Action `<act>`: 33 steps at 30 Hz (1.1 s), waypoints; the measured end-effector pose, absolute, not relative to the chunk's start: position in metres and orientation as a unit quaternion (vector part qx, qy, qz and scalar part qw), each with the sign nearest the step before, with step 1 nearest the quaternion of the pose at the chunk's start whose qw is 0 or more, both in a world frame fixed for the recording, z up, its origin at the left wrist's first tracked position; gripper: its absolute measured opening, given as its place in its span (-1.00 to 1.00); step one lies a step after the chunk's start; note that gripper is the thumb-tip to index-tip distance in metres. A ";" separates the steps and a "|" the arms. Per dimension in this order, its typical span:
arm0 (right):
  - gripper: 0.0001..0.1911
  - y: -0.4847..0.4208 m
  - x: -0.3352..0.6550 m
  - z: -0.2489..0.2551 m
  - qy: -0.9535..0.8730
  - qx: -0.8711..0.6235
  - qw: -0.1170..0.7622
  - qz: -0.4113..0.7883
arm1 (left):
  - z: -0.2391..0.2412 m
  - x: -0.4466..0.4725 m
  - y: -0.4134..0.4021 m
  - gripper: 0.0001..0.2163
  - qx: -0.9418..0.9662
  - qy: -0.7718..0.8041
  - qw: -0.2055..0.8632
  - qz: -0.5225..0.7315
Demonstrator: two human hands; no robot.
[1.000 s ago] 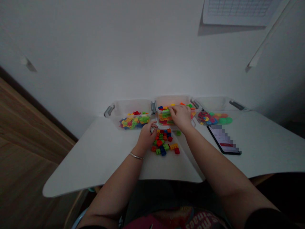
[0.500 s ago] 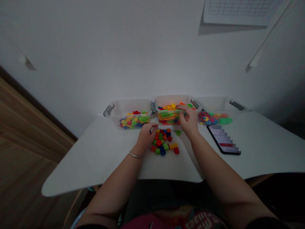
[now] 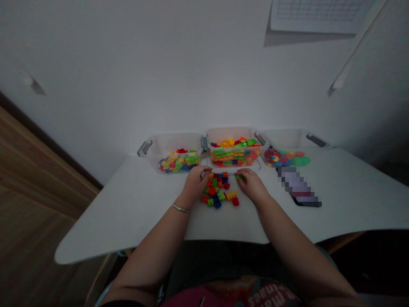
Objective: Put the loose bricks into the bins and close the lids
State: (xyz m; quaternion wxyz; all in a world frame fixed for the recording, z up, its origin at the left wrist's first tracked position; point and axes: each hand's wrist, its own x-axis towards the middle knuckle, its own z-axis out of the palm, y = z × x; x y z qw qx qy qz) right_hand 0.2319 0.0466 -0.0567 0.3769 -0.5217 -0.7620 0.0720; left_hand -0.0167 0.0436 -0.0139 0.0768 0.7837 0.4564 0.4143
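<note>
Many blocks lie on the table, outside the middle box, which already holds many pieces. Right hand pinches a green block; left hand is curled, holding what, one cannot tell.

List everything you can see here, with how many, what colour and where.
Wall: one, pale grey, background
Table: one, white, against the wall
Bins: three, clear, along the table's back
Toy pieces: many, multicoloured, inside the bins
Loose bricks: many, multicoloured, before the middle bin
Small piece: one, green, right of those
Phone: one, dark, right side of the table
Gridded sheet: one, white, wall's upper right
Wood panel: one, brown, far left
Bracelet: one, silvery, left wrist
Clothing: pink and dark, bottom edge
Left hand: one, bare, beside the loose bricks
Right hand: one, bare, at the small piece
</note>
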 end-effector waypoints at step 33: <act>-0.71 0.058 0.201 0.040 -0.628 -0.472 0.619 -0.003 | -0.003 -0.023 0.035 -0.81 0.780 0.464 0.084 0.411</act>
